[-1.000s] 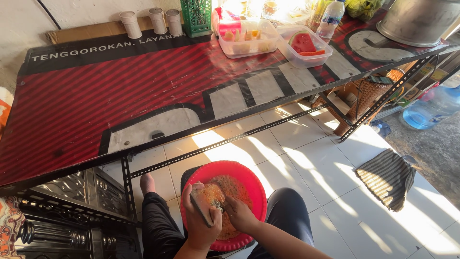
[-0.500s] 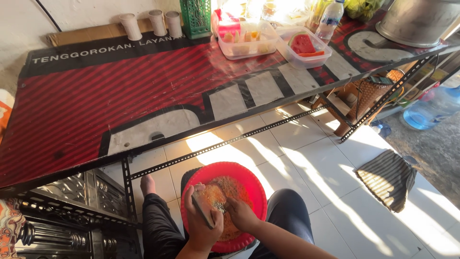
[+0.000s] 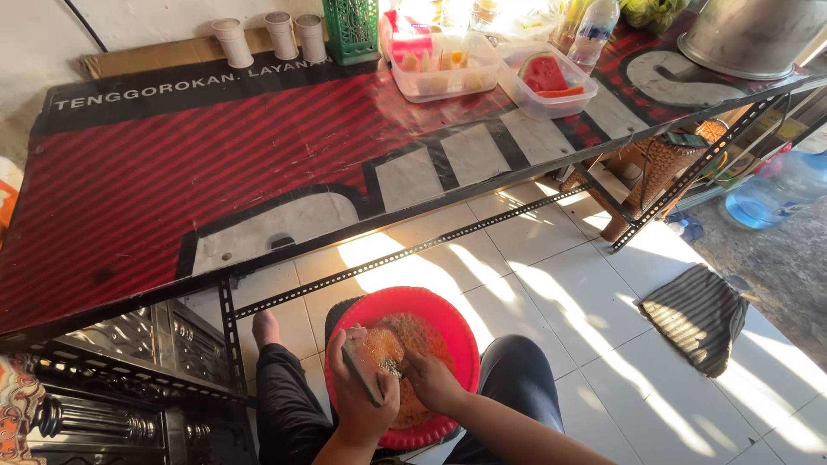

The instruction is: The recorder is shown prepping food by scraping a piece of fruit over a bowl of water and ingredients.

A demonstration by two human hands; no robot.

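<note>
A round red basin (image 3: pixel 448 319) rests between my knees on the white tiled floor, filled with orange-brown grated shreds (image 3: pixel 422 336). My left hand (image 3: pixel 357 392) grips a flat metal grater (image 3: pixel 362 370) tilted over the basin. My right hand (image 3: pixel 431 379) is closed on a small piece of food pressed against the grater's face; the piece itself is mostly hidden by my fingers. Both hands meet over the near half of the basin.
A long red, black and white tabletop (image 3: pixel 215 164) on a metal angle frame (image 3: pixel 405 254) stands ahead, carrying white cups (image 3: pixel 280 34), a green basket (image 3: pixel 351 30) and clear boxes of cut fruit (image 3: pixel 547 82). A striped cloth (image 3: pixel 698 314) and blue water jug (image 3: pixel 775 189) lie right.
The view has shifted slightly; my hands stay over the basin with small movement of the right hand against the grater.
</note>
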